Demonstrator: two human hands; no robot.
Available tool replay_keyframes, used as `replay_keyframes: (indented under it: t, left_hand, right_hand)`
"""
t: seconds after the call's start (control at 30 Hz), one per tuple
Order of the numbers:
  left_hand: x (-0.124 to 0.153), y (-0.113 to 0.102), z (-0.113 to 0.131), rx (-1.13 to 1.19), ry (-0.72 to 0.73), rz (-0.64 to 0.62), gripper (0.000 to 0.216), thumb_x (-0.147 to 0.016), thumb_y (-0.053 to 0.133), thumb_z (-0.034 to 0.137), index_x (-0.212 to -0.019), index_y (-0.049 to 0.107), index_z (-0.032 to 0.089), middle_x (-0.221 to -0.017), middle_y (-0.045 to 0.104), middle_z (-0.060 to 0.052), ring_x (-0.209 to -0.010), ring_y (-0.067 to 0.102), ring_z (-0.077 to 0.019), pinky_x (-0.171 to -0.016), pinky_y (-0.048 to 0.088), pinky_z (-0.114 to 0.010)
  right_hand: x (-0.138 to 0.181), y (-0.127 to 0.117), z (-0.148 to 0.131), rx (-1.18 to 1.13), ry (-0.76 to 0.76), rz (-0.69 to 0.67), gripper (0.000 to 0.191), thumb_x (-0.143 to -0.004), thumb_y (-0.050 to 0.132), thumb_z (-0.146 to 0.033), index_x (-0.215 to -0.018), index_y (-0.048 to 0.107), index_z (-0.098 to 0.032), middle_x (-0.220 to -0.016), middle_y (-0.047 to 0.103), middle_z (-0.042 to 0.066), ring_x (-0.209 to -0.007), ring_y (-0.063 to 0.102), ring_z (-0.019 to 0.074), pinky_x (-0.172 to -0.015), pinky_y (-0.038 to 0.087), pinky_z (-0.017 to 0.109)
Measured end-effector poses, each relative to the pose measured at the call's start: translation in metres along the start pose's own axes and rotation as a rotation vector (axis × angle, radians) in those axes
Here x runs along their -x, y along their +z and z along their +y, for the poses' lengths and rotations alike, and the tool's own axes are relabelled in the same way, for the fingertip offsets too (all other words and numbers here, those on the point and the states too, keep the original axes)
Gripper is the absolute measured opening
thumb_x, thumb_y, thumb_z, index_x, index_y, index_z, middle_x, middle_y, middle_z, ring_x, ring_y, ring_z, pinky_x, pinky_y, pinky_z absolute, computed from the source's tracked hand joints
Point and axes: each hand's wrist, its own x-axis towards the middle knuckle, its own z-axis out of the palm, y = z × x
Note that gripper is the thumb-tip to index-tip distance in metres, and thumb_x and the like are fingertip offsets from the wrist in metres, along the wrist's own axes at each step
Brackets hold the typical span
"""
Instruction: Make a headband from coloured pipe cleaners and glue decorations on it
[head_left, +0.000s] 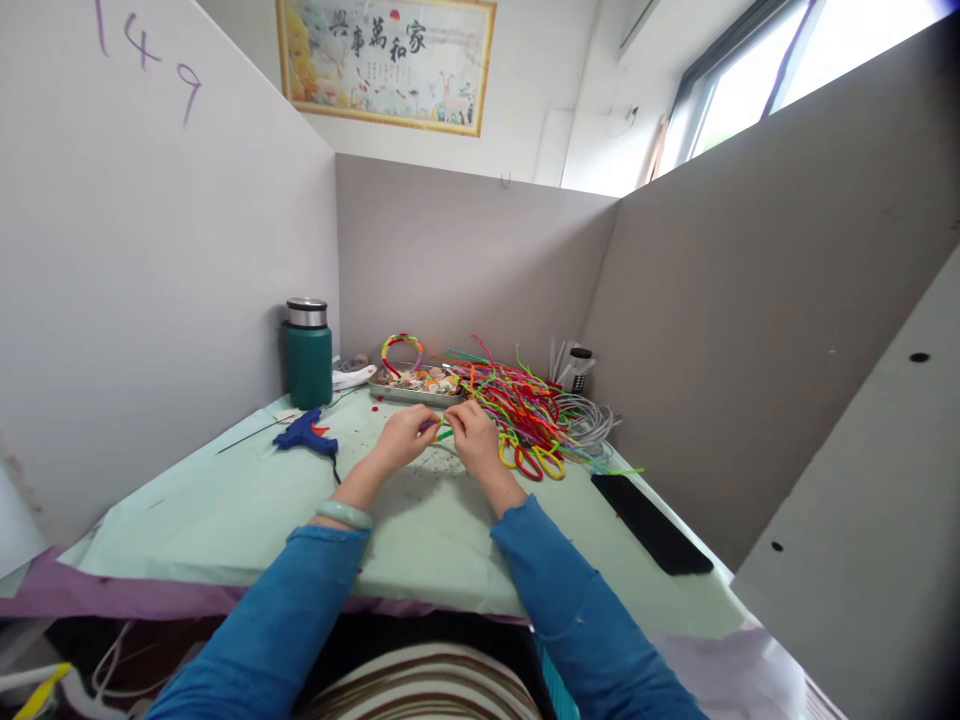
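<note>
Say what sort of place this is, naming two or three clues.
Likely a craft workstation: a glue gun and a heap of colourful pipe cleaners lie on a table walled in by panels.

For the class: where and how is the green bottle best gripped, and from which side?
Probably around the green bottle, on its body below the silver band, coming from the front right. It stands upright and roughly cylindrical, with the left partition on its other side. The blue glue gun lies in front, so approach above it.
</note>
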Motion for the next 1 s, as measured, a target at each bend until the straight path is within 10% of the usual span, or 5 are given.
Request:
replay_keyframes:
  t: [1.0]
  left_hand:
    - [0.000, -0.003, 0.004, 0.069, -0.034, 0.024, 0.021, -0.078, 0.050, 0.024, -0.088, 0.067, 0.016, -0.075, 0.063, -0.004, -0.063, 0.054, -0.0104, -0.061, 0.041, -0.021]
  right_hand:
    - [-0.007, 0.001, 0.042, -0.248, 0.278, -0.169, 0.022, -0.078, 0.047, -0.030, -0.080, 0.067, -0.019, -0.074, 0.067, 0.001, -0.065, 0.057, 0.0133, -0.061, 0.041, 0.023]
